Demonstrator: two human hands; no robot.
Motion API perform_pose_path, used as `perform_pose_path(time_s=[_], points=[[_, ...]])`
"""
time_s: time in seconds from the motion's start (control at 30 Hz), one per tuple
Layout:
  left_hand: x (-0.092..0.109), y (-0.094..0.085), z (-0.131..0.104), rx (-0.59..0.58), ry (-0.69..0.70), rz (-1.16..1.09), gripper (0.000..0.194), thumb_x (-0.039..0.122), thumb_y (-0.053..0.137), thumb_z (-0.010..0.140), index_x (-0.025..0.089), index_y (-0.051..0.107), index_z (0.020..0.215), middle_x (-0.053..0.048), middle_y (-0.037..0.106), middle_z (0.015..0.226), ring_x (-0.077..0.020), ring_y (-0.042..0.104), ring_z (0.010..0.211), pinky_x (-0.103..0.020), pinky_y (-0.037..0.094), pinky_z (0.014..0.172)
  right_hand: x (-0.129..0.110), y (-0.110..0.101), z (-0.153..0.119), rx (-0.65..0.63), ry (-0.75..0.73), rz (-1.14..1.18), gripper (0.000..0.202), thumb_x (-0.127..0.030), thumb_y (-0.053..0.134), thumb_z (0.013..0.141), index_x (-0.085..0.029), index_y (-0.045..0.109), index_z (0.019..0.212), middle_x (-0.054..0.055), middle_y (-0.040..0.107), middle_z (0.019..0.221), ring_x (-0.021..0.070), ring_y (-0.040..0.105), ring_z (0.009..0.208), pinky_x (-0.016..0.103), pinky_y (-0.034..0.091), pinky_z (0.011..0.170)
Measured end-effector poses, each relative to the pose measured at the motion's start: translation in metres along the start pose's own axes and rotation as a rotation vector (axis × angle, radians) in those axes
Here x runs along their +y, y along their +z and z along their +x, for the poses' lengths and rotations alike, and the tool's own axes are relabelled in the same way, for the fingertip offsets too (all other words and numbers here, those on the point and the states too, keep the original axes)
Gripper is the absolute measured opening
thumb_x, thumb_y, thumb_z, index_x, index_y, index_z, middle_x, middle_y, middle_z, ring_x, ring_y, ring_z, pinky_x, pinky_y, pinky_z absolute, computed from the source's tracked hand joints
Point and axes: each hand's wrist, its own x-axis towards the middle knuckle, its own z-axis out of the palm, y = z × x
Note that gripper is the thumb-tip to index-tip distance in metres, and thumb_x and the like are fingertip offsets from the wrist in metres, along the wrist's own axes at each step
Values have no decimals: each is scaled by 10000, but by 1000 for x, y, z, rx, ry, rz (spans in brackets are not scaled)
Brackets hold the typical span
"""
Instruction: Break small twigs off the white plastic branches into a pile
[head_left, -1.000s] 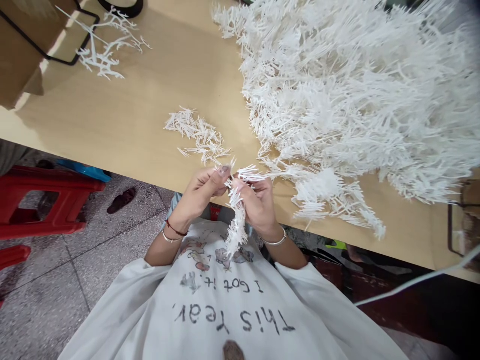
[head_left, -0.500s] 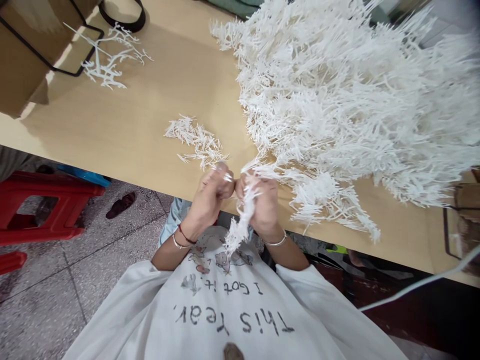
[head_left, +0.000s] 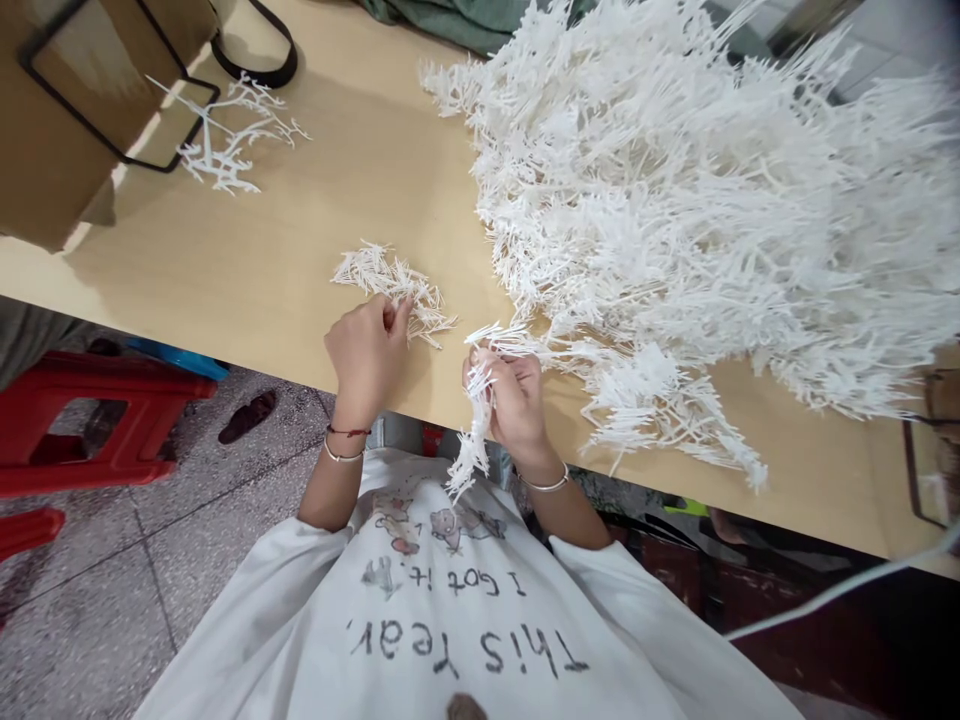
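Head view, only one. From where I stand, person in a white shirt (head_left: pixel 465 610) sits at a pale worktop (head_left: pixel 300 235), both hands at its near edge. Left hand (head_left: pixel 366 355): fingers curled in, thumb by the index finger, at the near side of a small pile (head_left: pixel 375 268) of short white bits; can't tell if it has hold of any. Right hand (head_left: pixel 517 405): fingers closed in a pinch on a frilly white plastic sprig (head_left: pixel 471 450), which hangs down past the worktop edge in front of the shirt. More white tips lie just above that hand; can't tell if they belong to the same sprig. To the right, a loose white clump (head_left: pixel 645 385) touches a big white heap (head_left: pixel 675 200) that takes up the far right. Far left, a bare white branch (head_left: pixel 225 150) lies near a cardboard box (head_left: pixel 67 130), overlapping a black wire frame (head_left: pixel 154 165). Black band (head_left: pixel 291 65) just beyond. Green cloth (head_left: pixel 450 22) at the back. Red stool (head_left: pixel 150 415) and dark slipper (head_left: pixel 248 417) on the floor (head_left: pixel 232 510), left.
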Motion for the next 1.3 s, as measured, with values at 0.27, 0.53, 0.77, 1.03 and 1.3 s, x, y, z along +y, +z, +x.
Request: perform_pose_path(time_s=[0.27, 0.53, 0.77, 1.03, 1.3], points=[[0, -3, 7, 28, 7, -119, 210, 380, 721, 683, 195, 622, 684, 13, 602, 628, -92, 425, 478, -245, 280, 500, 0, -1, 0, -18, 0, -57, 474, -461, 514, 863, -187, 343, 518, -56, 305, 450, 59, 274, 418, 228, 203, 418], [10, -9, 6, 72, 94, -338, 259, 368, 553, 840, 183, 662, 694, -34, 640, 788, -92, 465, 571, -253, 339, 524, -7, -1, 2, -16, -132, -242, 442, -387, 476, 889, -187, 308, 532, -58, 282, 487, 59, 277, 454, 225, 237, 451], [27, -31, -23, -201, 301, -457, 361, 433, 737, 657, 180, 480, 637, 57, 419, 545, -59, 336, 482, -213, 286, 455, -17, 3, -2, -97, -291, -450, 260, -138, 564, 725, -188, 376, 552, -64, 309, 522, 63, 282, 491, 223, 251, 469], [22, -35, -32, -284, 403, -408, 216, 277, 533, 861, 174, 492, 676, 39, 410, 554, -71, 351, 494, -220, 280, 485, -20, 3, -4, -91, -402, -530, 280, -128, 567, 741, -187, 383, 538, -59, 334, 508, 73, 309, 490, 238, 281, 491], [23, -33, -39, -338, 278, -620, 263, 262, 506, 879, 173, 454, 637, 47, 355, 541, -64, 318, 491, -215, 270, 473, -22, 7, -8, -211, -292, -376, 125, -188, 512, 851, -178, 507, 727, -43, 437, 572, 71, 383, 487, 217, 318, 474]])
